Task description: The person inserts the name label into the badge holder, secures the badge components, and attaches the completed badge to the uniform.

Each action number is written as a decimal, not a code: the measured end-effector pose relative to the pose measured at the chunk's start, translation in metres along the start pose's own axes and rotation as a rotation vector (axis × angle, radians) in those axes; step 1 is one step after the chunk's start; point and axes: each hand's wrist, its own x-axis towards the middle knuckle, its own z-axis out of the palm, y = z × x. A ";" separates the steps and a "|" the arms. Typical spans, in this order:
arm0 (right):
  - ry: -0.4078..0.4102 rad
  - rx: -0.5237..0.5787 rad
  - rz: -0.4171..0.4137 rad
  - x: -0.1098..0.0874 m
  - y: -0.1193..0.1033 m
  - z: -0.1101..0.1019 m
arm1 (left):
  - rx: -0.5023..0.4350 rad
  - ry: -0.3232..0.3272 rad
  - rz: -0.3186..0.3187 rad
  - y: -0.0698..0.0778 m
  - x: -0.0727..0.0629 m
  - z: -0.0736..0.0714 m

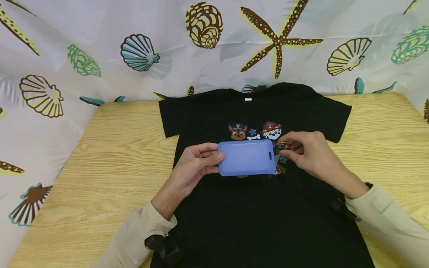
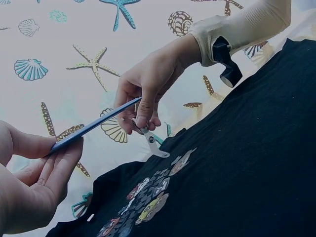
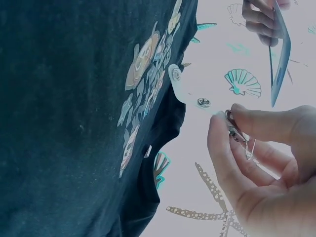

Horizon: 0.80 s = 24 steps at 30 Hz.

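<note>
My left hand pinches the left end of a blue ID badge holder between thumb and fingers. The holder is flat, with a slot near its right end, and hangs over the print of a black T-shirt. Just right of the slot is my right hand. Its thumb and index finger pinch a metal badge clip, seen closely in the right wrist view. From the clip dangles a clear strap with a snap button, apart from the holder in the left wrist view.
The T-shirt lies spread on a wooden table, its collar toward the back. Cartoon dog heads, stars and a bone are printed on its chest. Behind the table hangs a white cloth with shells and starfish.
</note>
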 end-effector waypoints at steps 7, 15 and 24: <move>0.003 0.146 0.111 -0.005 0.003 -0.004 | 0.003 -0.001 -0.006 0.000 0.000 0.000; -0.003 0.441 0.283 -0.010 0.008 -0.013 | 0.011 0.005 -0.005 -0.001 0.001 -0.001; -0.042 0.829 0.387 -0.019 0.020 -0.016 | 0.022 0.013 -0.013 -0.002 0.002 0.000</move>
